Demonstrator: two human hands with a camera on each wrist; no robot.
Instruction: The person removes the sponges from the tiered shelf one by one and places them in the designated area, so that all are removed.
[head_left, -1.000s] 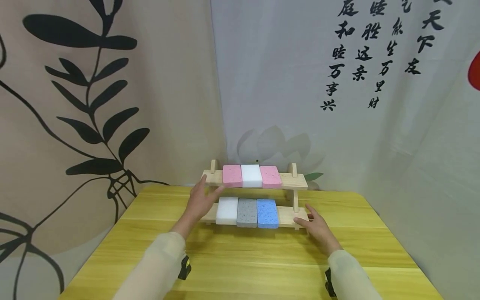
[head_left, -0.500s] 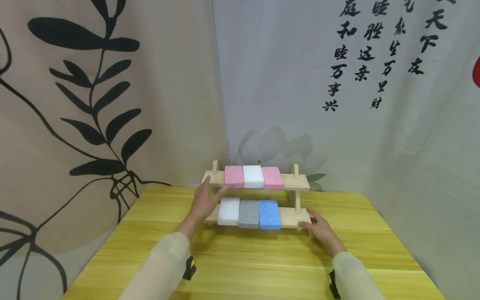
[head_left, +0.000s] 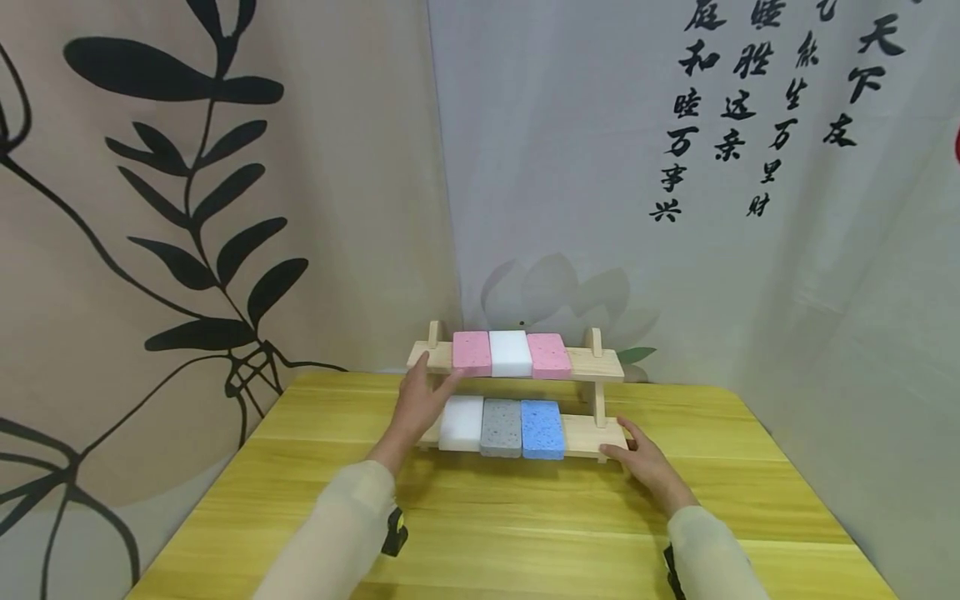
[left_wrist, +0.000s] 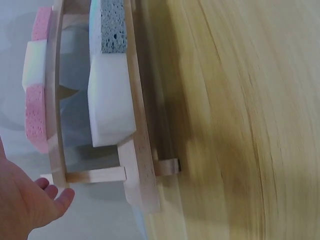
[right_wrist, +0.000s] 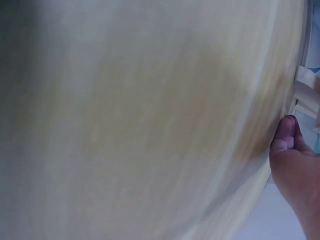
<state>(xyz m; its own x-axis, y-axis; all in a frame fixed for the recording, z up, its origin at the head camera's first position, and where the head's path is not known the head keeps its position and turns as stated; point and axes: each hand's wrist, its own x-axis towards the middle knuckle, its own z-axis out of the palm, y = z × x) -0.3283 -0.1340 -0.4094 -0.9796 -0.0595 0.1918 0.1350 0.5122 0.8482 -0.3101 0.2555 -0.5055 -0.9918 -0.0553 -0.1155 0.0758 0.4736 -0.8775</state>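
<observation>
A two-tier wooden rack (head_left: 581, 435) stands on the table. On its upper shelf lie a pink sponge (head_left: 472, 353), a white sponge (head_left: 511, 353) and another pink sponge (head_left: 549, 356), side by side. Below are a white sponge (head_left: 461, 423), a grey sponge (head_left: 501, 427) and a blue sponge (head_left: 542, 429). My left hand (head_left: 417, 404) grips the upper shelf's left end, thumb in front; the left wrist view shows its fingertips (left_wrist: 64, 197) right at the shelf end. My right hand (head_left: 648, 467) holds the lower shelf's right end, fingers partly hidden there.
The rack stands near the back of a yellow wood-grain table (head_left: 510, 525). Behind it hangs a pale cloth backdrop (head_left: 570, 167) with dark leaf prints and written characters. The right wrist view is mostly blurred tabletop.
The head view has shifted slightly, so the whole scene sits a little further right. My left hand has also crept slightly right along the upper shelf's end. Every sponge keeps its place.
</observation>
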